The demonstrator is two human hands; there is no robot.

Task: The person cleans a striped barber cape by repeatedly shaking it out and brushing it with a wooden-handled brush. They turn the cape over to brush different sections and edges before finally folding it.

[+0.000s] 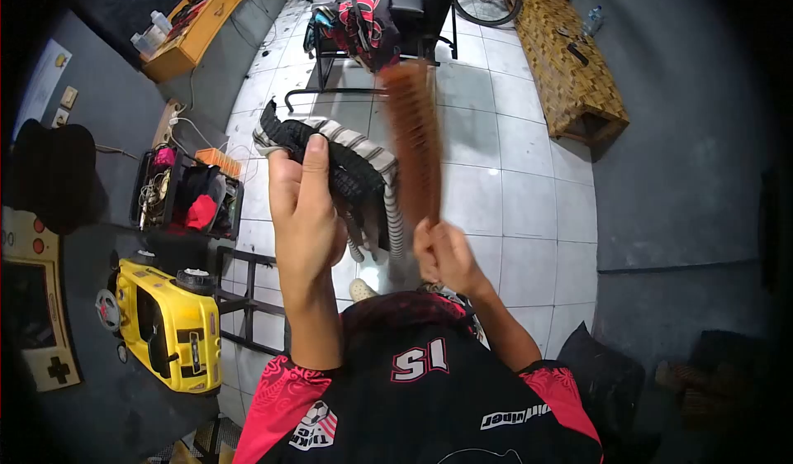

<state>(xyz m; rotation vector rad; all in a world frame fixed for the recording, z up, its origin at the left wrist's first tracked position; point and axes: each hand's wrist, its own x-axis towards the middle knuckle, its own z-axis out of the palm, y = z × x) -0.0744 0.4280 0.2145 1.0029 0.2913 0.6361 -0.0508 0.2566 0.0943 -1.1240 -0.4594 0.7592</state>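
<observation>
My left hand (pixel 301 204) is raised with its thumb up, fingers closed on a black-and-white striped garment (pixel 382 160). A black gathered band runs along the garment's top edge, and its striped cloth hangs down to the right. To the right, my right hand (pixel 446 253) grips the lower end of a long brown ribbed thing (pixel 413 142). Motion smears this thing, so I cannot tell its kind. It points upward and overlaps the garment's right edge in this view.
Ahead, a dark bench (pixel 409 1) has clothes (pixel 363 22) heaped on it. A woven bamboo bench (pixel 557 59) lines the right wall. At left are a yellow toy car (pixel 169 323), a black crate (pixel 157 191) of odds and ends and a black metal frame (pixel 248 303). White floor tiles (pixel 529 208) lie below.
</observation>
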